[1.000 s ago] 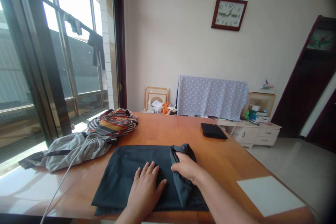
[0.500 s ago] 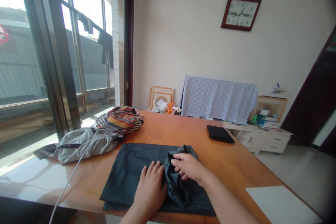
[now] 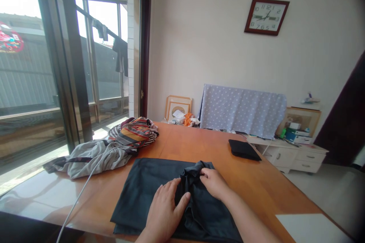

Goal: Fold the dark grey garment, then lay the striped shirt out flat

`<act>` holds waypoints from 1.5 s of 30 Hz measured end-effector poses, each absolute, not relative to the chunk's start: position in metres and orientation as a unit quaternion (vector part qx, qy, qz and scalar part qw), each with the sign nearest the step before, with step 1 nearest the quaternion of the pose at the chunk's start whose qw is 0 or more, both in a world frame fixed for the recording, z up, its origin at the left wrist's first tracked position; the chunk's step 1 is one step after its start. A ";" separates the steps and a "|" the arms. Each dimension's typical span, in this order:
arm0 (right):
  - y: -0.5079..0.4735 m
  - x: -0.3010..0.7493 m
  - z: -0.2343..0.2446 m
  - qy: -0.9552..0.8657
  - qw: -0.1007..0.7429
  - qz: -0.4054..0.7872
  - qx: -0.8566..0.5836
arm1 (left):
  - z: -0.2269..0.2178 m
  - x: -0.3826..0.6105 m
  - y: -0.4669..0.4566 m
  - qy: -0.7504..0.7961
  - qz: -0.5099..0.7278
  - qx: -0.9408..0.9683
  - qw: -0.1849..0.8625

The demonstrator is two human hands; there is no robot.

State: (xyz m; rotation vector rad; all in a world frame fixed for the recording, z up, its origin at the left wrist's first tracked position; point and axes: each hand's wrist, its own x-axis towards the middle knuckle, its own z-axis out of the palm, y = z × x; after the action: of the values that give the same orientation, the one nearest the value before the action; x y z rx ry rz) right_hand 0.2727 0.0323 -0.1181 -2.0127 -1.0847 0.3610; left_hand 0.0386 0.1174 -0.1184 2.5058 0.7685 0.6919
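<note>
On the wooden table (image 3: 185, 140), the folded dark cloth (image 3: 142, 186) is apparently being arranged, its bunch flanked by the spread-fingered left hand (image 3: 165, 207), holding nothing, and the curled right hand (image 3: 215, 184), whose grip cannot be told. Smoothing seems called for.

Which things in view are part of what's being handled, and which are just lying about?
Being handled:
- dark cloth, touched by left hand and right hand

Lying about:
- striped cloth
- grey garment
- black folded item
- white sheet
</note>
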 end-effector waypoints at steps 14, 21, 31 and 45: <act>0.079 0.243 -0.135 -0.532 0.310 0.127 -0.777 | -0.122 0.043 0.121 0.275 0.196 0.913 0.227; 0.081 0.221 -0.136 -0.556 0.158 0.111 -0.808 | -0.125 0.044 0.123 0.274 0.238 0.894 0.263; 0.083 0.224 -0.121 -0.494 0.208 0.002 -0.844 | -0.113 0.012 0.156 0.320 0.403 0.804 0.299; 0.073 0.192 -0.126 -0.511 0.144 0.107 -0.840 | -0.096 -0.061 0.221 0.603 0.157 0.759 0.189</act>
State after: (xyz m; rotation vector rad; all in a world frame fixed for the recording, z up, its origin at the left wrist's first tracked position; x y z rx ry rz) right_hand 0.1924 0.0732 -0.1259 -2.4229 -1.4741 0.3090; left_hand -0.0614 0.2209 -0.0956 2.1329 1.6962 0.4406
